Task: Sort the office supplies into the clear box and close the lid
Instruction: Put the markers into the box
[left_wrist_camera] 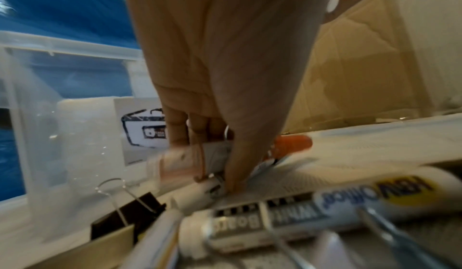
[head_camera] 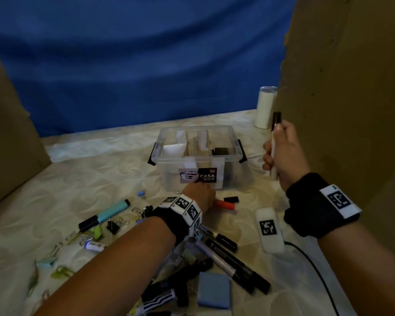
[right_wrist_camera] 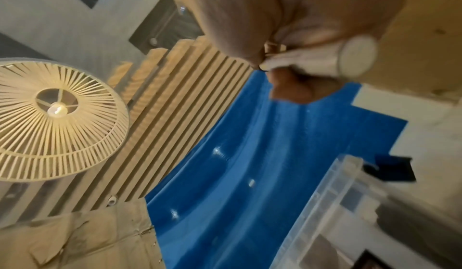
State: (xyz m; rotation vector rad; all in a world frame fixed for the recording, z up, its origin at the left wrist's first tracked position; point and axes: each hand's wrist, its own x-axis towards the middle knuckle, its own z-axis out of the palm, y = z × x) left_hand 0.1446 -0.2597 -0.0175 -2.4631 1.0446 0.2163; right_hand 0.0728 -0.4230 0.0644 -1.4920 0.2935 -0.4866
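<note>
The clear box stands open mid-table, with white dividers and a dark item inside. Just in front of it, low on the table, my left hand curls its fingers round a white marker with an orange cap; the left wrist view shows that cap sticking out past the thumb. To the right of the box, my right hand is raised and grips a white marker with a black cap upright. The butt end of that marker faces the right wrist camera.
Whiteboard markers, binder clips, a teal highlighter, a loose black cap and a blue block litter the near table. A white tagged device with a cable lies right. A white tumbler and cardboard walls stand behind.
</note>
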